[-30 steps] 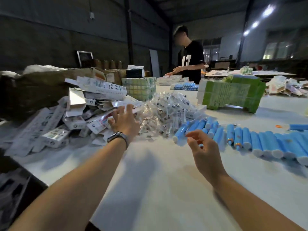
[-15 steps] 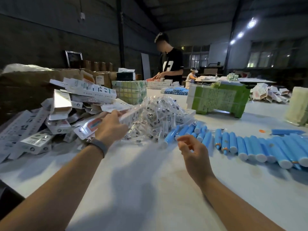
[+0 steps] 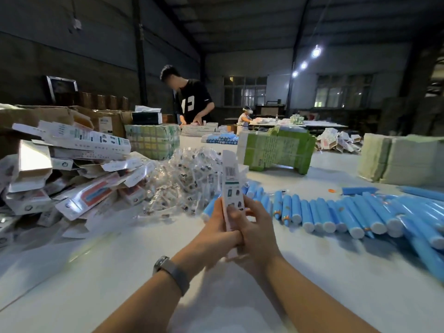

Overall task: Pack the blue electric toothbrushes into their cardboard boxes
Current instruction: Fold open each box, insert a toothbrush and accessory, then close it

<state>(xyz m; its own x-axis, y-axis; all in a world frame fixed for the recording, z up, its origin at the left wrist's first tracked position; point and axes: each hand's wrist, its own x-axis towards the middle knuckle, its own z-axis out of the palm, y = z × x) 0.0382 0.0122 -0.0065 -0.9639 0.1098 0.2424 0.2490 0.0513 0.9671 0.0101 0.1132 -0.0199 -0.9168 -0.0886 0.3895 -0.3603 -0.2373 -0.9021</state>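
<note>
A long white cardboard box (image 3: 231, 179) with a barcode stands upright in front of me over the white table (image 3: 120, 272). My left hand (image 3: 213, 234) grips its lower part from the left. My right hand (image 3: 254, 234) holds it from the right, fingers curled round its front. A row of several blue toothbrush handles (image 3: 336, 212) lies on the table to the right. A heap of flat and folded white boxes (image 3: 72, 169) is piled at the left.
A mound of small clear plastic bags (image 3: 185, 181) sits behind the box. Green carton bundles (image 3: 276, 150) and a pale stack (image 3: 403, 159) stand farther back. A person in a black shirt (image 3: 192, 102) works at the table's far end.
My left hand lifted a box out of the heap and carried it to the middle. My right hand came in and took hold of it too.
</note>
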